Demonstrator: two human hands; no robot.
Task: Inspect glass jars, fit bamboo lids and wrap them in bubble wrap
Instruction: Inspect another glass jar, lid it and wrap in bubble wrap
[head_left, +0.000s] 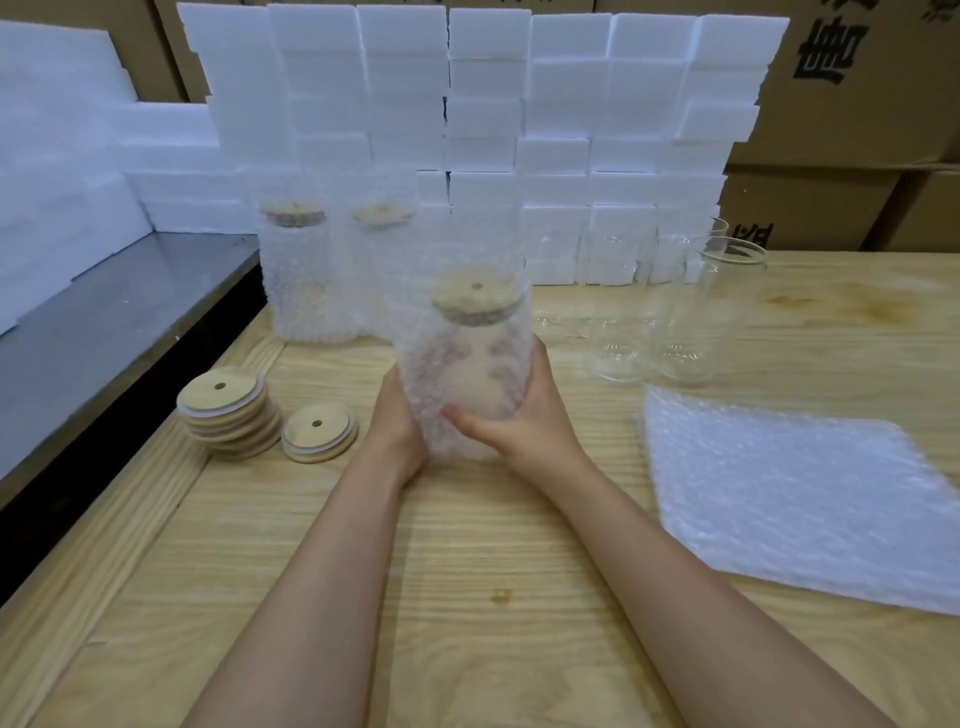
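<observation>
- Brown cardboard boxes (857, 104), printed with large black characters, are stacked along the back of the room.
- A wall of white rectangular foam blocks (488, 119) is piled in front of them, at the far edge of the work surface.
- The wooden table (467, 571) is pale, with a strong lengthwise grain and a raised border on its left.
- A dark, smooth grey surface (119, 312) is seen beside the table on the left, with more white foam behind it.
- A flat bubble wrap sheet (800, 499), translucent and pebbled, is laid on the right of the table.
- Several bare glass jars (701, 312), clear and cylindrical, are stood behind the sheet.
- Two wrapped jars (306, 280) with bamboo tops are set at the back left.
- The held jar (467, 374), sheathed in bubble wrap and capped by a round bamboo lid (475, 299) with a centre hole, is kept upright at mid-table; whether its base touches the wood cannot be told.
- It is clasped from the left by the left hand (397, 431) and from the right by the right hand (524, 415), with the right thumb laid across the front.
- A leaning lid stack (228, 410) and a single lid (319, 431) are placed at the left.
</observation>
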